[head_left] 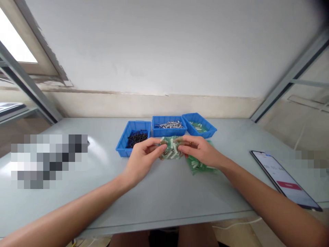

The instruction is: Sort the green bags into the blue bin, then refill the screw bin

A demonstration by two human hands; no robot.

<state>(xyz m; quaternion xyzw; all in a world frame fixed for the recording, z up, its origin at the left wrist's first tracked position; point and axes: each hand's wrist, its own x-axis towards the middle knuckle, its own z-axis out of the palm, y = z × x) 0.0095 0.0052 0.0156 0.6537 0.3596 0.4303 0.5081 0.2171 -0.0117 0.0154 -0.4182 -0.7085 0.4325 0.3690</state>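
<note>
Between my two hands is a small clear plastic bag (170,148) with a green tint, holding pale plugs and what look like metal screws. My left hand (144,156) pinches its left side between thumb and fingers. On the other side, my right hand (199,147) grips the bag's right edge the same way. A green bag of pale plugs (196,166) lies on the table under my right hand and wrist, partly hidden by them. Just beyond the hands stand a blue bin of black screws (122,142), a blue bin of silver screws (168,131) and a blue bin of pale plugs (209,132).
The grey table (159,199) runs back to a white wall, with metal frame posts at both sides. A phone (288,181) with a lit screen lies at the right. Something blurred out by large pixels (48,161) is on the left.
</note>
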